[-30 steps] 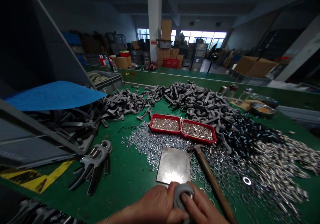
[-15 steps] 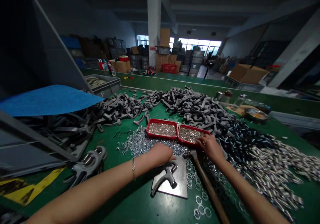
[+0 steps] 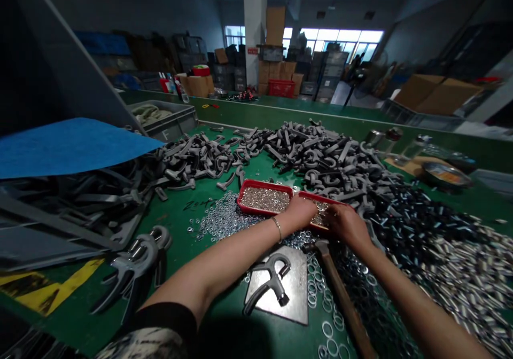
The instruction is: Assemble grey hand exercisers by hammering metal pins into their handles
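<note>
Both my hands are at the right red tray [image 3: 348, 205], which holds small metal pins. My left hand [image 3: 301, 211] reaches over its left side, fingers mostly hidden and pointing down into the pins. My right hand [image 3: 348, 223] is at the tray's right part, fingers bent and closed together among the pins; what they hold is too small to make out. The left red tray [image 3: 245, 209] holds tiny metal parts. Nearer me, a grey hand grip [image 3: 274, 281] lies on a flat metal plate [image 3: 294, 305], touched by neither hand. A hammer [image 3: 340, 289] rests just right of the plate.
Loose nuts [image 3: 218, 223] surround the trays. Grey handles [image 3: 320, 156] are heaped behind them, with black parts [image 3: 417, 215] and metal cylinders [image 3: 473, 265] to the right. Several rings [image 3: 328, 329] lie beside the hammer. Assembled hand grips [image 3: 138, 265] and a large grey crate [image 3: 40, 241] stand left.
My left hand has moved from above the metal plate forward and right to the right tray, uncovering the hand grip. My right hand stays at that tray. The view has shifted slightly.
</note>
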The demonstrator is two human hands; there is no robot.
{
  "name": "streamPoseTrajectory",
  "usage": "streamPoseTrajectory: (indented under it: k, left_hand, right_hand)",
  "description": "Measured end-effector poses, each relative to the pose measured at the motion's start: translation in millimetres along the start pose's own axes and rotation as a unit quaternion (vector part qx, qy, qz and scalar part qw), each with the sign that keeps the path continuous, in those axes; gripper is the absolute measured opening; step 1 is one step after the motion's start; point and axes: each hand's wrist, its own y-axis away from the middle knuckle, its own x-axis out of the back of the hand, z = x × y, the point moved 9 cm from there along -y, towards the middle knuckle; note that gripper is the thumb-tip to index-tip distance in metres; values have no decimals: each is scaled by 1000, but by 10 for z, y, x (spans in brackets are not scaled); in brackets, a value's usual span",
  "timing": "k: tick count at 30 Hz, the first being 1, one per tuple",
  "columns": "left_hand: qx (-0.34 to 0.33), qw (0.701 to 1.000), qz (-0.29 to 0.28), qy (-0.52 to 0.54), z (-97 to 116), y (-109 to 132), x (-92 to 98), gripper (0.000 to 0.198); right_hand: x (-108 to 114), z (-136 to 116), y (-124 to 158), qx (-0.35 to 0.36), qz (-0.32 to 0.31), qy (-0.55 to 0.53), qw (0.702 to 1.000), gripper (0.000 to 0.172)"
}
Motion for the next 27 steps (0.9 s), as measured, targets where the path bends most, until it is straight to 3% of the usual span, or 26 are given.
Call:
streamPoseTrajectory:
  k: [3,7,12,16,20,24,27]
  left_hand:
    - [29,1000,7,3,-41,38,9,25]
    - [39,998,20,36,-21,32,74,25]
    - [62,989,63,118,-40,104,184,19]
    - [115,963,118,214,-133,291,331,15]
    - [148,922,130,334,-260,759,412,8]
    - [178,871,123,441,-454,1512,360,23]
    - [227,830,117,496,-563,2018,268,16]
  right_hand:
    - [49,-45,110,-27,18,-76,997,17]
    - [19,-408,560,2,-30,-173,984,29]
    - [-308,-773,1222,15,-113,-254,961,22]
    - [-568,-813,1307,-12,-119,-260,958,24]
    - [-624,-906,1202,14,-120,-210,970,23]
    - [-600,-1022,1177,43,-140,-142,979,21]
    - [-590,-1128,1173,62,-147,-66,985,17]
